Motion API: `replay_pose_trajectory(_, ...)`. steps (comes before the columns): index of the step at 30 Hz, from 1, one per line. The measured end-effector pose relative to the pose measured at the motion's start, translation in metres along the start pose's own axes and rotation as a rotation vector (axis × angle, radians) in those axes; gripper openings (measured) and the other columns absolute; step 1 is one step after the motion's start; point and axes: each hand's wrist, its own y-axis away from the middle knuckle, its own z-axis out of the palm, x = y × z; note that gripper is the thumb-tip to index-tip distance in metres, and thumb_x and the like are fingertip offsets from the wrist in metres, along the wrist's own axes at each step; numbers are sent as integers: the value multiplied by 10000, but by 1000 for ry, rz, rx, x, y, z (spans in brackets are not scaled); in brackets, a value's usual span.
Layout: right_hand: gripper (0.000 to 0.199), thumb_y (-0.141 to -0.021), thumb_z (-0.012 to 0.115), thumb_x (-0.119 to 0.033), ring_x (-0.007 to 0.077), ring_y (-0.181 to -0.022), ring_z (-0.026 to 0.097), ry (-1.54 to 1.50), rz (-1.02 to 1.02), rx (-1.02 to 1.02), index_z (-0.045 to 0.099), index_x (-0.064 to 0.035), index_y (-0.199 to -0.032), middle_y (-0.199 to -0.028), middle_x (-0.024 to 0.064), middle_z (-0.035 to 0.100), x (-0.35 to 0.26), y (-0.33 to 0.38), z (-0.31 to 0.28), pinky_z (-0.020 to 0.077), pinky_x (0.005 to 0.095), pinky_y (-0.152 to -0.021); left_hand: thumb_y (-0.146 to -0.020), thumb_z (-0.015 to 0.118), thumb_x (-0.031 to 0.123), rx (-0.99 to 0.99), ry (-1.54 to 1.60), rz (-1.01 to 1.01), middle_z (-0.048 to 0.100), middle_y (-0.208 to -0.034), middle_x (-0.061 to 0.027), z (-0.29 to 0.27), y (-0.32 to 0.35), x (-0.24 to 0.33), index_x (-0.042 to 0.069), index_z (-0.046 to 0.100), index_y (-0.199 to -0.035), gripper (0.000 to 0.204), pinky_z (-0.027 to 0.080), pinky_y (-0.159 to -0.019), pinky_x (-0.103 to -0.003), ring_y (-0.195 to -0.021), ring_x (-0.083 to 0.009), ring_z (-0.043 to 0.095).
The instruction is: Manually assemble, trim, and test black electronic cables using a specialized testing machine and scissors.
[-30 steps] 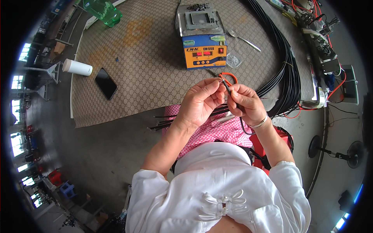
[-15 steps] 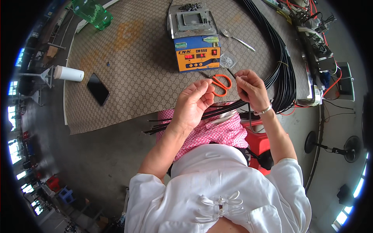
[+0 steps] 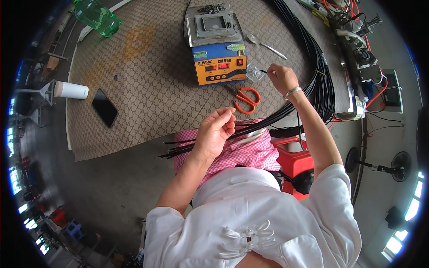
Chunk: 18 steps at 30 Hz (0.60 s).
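My right hand [image 3: 283, 80] pinches a black cable, whose short dark end [image 3: 263, 71] points left over a small clear dish [image 3: 255, 73]. The rest of that cable hangs below my right forearm. My left hand [image 3: 213, 134] is above my lap at the table's front edge, thumb pressed to curled fingers; whatever they hold, if anything, cannot be made out. Between the hands lie orange-handled scissors [image 3: 247, 100]. Behind them stands a blue and orange solder pot [image 3: 220, 70] with a lit display and a square metal well on top.
A thick coil of black cables [image 3: 325, 96] lies on the right, its loose ends [image 3: 178, 151] crossing my lap. A metal spoon [image 3: 273, 50] rests behind the dish. On the left are a phone [image 3: 105, 108], a white cup [image 3: 71, 90] and a green bottle [image 3: 97, 18].
My right hand has moved up and away from my left hand, carrying the cable end to the clear dish. My left hand has dropped slightly toward my lap. The whole view has shifted a little.
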Motion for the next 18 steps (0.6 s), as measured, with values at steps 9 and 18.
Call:
replay_pose_trajectory(9, 150, -763, 531, -163, 307, -747, 602, -30, 14, -54, 654, -85, -796, -762, 136, 627, 0, -4, -5, 478, 376, -665, -861, 536, 111, 32, 0, -13, 553, -768, -7, -4, 3, 1, 27, 570, -974, 145, 445, -615, -217, -658, -78, 513)
replay_pose_trajectory(18, 87, -720, 545, -116, 246, -758, 574, 295, -241, 84, 620, -75, -706, -798, 58, 546, -14, 0, -17, 472, 348, -673, -857, 542, 110, 28, 9, -28, 555, -767, -3, -10, 4, -4, 34, 570, -974, 143, 448, -616, -218, -652, -81, 520)
